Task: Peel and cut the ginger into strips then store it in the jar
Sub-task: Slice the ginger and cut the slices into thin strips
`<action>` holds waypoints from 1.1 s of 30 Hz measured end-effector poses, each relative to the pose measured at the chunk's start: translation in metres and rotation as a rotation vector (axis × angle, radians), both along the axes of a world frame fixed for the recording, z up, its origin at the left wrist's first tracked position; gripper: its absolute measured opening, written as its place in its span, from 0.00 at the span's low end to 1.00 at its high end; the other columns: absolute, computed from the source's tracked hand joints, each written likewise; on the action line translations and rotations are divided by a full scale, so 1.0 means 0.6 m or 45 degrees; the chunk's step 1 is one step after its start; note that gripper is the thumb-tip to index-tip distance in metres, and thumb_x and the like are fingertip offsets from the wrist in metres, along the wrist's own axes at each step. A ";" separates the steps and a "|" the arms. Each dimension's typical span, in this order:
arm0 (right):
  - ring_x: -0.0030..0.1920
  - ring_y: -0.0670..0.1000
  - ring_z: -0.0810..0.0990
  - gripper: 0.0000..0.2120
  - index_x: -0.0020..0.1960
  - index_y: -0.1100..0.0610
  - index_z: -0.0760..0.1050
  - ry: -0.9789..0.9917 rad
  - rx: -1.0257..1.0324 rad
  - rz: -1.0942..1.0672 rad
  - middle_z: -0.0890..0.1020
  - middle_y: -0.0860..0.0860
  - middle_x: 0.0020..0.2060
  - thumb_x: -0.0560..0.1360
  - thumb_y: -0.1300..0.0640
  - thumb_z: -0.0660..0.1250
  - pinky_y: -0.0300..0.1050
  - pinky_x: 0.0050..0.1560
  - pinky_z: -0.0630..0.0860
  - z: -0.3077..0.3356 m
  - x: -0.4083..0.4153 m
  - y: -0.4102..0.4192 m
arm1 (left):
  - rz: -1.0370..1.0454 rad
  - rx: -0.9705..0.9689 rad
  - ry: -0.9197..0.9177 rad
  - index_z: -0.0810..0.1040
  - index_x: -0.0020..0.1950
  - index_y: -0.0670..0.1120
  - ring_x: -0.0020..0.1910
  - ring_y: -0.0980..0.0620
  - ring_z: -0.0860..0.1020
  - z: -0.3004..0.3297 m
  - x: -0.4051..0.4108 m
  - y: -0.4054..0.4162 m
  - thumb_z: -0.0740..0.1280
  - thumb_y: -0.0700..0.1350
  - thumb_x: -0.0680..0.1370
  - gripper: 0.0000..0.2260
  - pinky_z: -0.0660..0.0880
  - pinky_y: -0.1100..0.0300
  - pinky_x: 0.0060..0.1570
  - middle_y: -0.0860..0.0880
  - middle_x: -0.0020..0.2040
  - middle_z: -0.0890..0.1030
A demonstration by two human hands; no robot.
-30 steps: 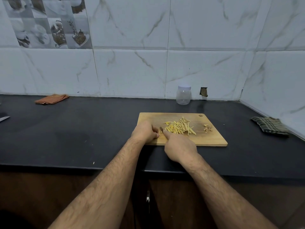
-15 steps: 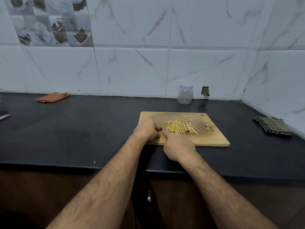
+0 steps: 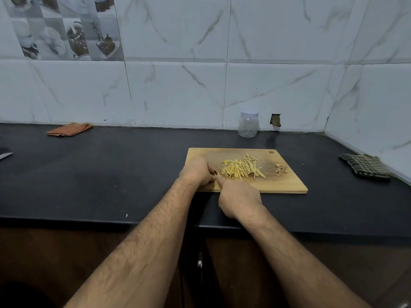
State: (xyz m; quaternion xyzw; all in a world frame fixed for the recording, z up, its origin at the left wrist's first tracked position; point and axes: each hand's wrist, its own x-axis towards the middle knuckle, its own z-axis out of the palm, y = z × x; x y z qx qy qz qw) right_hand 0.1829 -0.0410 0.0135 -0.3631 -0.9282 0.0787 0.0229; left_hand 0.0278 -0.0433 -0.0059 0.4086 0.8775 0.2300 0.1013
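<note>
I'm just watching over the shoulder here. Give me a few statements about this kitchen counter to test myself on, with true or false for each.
1. The ginger strips lie in a pile on the cutting board. True.
2. The jar is full of ginger. False: it looks empty, with its lid on.
3. The jar stands on the board. False: it stands on the counter by the wall.
4. Both hands, left hand and right hand, meet at the board's near left part. True.
5. A checked cloth lies right of the board. True.
</note>
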 end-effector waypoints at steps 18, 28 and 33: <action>0.63 0.56 0.76 0.33 0.80 0.42 0.54 0.085 -0.059 -0.086 0.77 0.53 0.66 0.79 0.62 0.56 0.50 0.56 0.74 0.000 0.007 0.005 | 0.038 0.045 -0.102 0.83 0.59 0.58 0.61 0.53 0.77 -0.003 -0.002 -0.006 0.73 0.50 0.76 0.12 0.73 0.54 0.64 0.56 0.59 0.82; 0.64 0.55 0.75 0.32 0.79 0.41 0.55 0.135 -0.091 -0.068 0.76 0.52 0.67 0.79 0.62 0.56 0.50 0.58 0.74 -0.005 -0.003 0.006 | 0.015 0.039 -0.108 0.82 0.60 0.59 0.60 0.55 0.77 0.001 0.001 -0.009 0.71 0.50 0.77 0.12 0.74 0.55 0.62 0.58 0.57 0.83; 0.65 0.55 0.75 0.32 0.80 0.41 0.55 0.099 -0.088 -0.058 0.76 0.52 0.68 0.79 0.61 0.56 0.50 0.57 0.74 -0.004 -0.006 0.010 | 0.023 0.039 -0.106 0.83 0.59 0.58 0.60 0.54 0.77 0.000 0.001 -0.009 0.71 0.49 0.77 0.11 0.74 0.54 0.63 0.57 0.57 0.83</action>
